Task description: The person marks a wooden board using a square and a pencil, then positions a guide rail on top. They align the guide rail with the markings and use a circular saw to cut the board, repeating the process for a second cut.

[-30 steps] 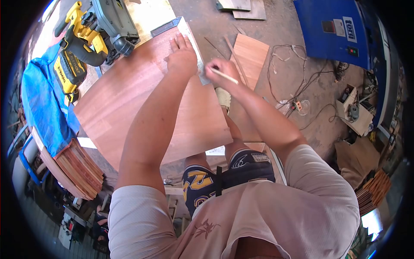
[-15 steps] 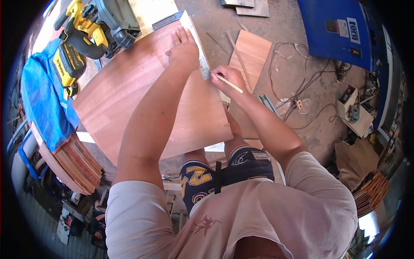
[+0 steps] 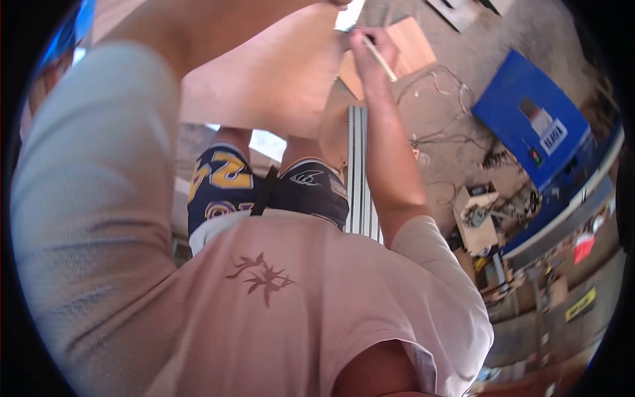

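A wide reddish wooden panel (image 3: 278,76) lies in front of me, above my knees. My right hand (image 3: 372,51) is closed round a pale pencil (image 3: 381,61) beside the panel's right edge. The lower end of a shiny metal square (image 3: 349,16) shows just above that hand, at the panel's edge. My left arm reaches over the panel. Of my left hand (image 3: 340,2), only a sliver shows near the square, cut off by the top of the view, so its fingers are mostly hidden.
A ribbed metal rail (image 3: 357,165) runs beside my right thigh. On the floor lie a smaller wooden board (image 3: 413,45) and tangled cables (image 3: 456,89). A blue machine cabinet (image 3: 522,99) stands at the right, near a wooden box (image 3: 476,218) with tools.
My view has tilted and shifted, so the panel and hands sit higher and the saw has left the picture. My right hand still grips the pencil; my left is now mostly cut off.
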`<state>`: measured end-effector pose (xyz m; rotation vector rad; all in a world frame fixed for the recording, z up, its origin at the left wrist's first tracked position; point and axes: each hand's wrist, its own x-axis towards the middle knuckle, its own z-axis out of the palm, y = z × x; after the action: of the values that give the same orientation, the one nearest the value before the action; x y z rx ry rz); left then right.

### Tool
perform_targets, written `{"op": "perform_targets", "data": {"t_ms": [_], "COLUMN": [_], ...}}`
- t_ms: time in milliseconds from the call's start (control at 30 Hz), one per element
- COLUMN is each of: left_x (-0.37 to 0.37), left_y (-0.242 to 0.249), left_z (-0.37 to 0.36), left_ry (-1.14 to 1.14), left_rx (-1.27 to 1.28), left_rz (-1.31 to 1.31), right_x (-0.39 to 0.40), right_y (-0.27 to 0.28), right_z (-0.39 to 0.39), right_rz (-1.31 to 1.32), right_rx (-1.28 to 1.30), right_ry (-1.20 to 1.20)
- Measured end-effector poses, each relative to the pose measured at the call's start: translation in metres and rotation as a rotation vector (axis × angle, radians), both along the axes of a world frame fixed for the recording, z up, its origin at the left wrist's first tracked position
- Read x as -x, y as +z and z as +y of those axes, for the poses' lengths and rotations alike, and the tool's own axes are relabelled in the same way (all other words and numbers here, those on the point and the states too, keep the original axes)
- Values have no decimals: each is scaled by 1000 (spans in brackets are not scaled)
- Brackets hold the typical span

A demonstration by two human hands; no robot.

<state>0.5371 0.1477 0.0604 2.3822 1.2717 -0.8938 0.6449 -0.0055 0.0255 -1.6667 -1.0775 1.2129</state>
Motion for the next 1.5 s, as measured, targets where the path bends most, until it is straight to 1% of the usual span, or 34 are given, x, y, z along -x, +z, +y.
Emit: {"op": "perform_targets", "data": {"t_ms": [33, 67, 100, 133, 167, 200, 233, 267, 300, 333, 367, 400, 433, 467, 500, 533, 633, 700, 767, 833, 900, 933, 967, 1033, 1167, 1233, 1300, 1367, 1500], "left_x": [3, 5, 8, 8, 7, 2, 1, 0, -5, -3, -1, -3, -6, -7, -7, -8, -13, -4, -5, -7, -7, -6, -8, -11, -10, -10, -9, -12, -12], "left_y": [-21, -24, -28, -16, -6, -2, -1, -7, -13, -35, -55, -56, -51, -49, -11, -9, -10, -7, -14, -15, -15, -12, -10, -7, -9, -11, -11, 4, 12], "left_z": [4, 7, 10, 10, 7, 6, 11, 17, 17, 16, 18, 18, 19, 20, 6, 8, 13, 6, 5, 5, 7, 6, 5, 10, 8, 7, 8, 10, 11], "left_ry": [-40, -100, -98, -56, -18, -27, -44, -123, -182, -242, -246, -180, -99, -30, 136, 150, 145, 133, 177, 139, 113, 96, 100, 84, 103, 102, 61, 57, 62], "left_rx": [-74, -156, -163, -99, -33, -12, -1, -11, -13, -107, -80, 72, 178, 274, 39, 49, 41, 31, -9, -7, -14, -13, 8, 13, 3, -16, -22, 5, 37], "left_rz": [-27, -71, -80, -62, -55, -41, -24, -2, 25, -94, -19, -6, -3, -39, -111, -111, -66, -60, -124, -120, -40, -59, -35, -33, -13, -19, 26, 30, 29], "right_x": [7, 9, 2, 1, -1, -4, -5, -7, -36, -41, -19, -18, -9, -5, -10, -12, -12, -7, -4, -8, -7, -7, -8, -11, -9, -11, -15, -20, -21], "right_y": [-4, -10, -16, -18, -21, -10, -25, -36, -27, -14, -4, -5, -12, -21, -24, -23, -16, -14, -20, -15, -6, -5, -12, -27, -14, -20, -22, -21, -22], "right_z": [0, 0, -1, -4, -5, -5, -3, -7, 0, -3, -8, -6, -2, -4, -5, -8, -2, 3, 19, 30, 27, 21, 10, 2, 52, 91, 131, 164, 191], "right_rz": [28, -54, -153, -44, 55, 155, -25, 117, 67, 57, 122, -165, 104, 35, -17, -88, -136, -166, -117, -70, -145, -132, -154, -137, -238, -173, -162, -192, -241], "right_rx": [2, -49, -99, -144, -111, -116, -138, -97, -111, -93, -69, -117, -102, -20, -15, -47, 6, 36, 9, 4, 8, 37, 37, -18, -57, -50, -22, -34, -54], "right_ry": [34, 30, 12, 16, 12, 10, 40, 35, 28, 30, 38, 126, 72, 13, 7, 17, 19, 23, -10, -27, -1, 0, -22, 42, -16, -67, -95, -97, -93]}}
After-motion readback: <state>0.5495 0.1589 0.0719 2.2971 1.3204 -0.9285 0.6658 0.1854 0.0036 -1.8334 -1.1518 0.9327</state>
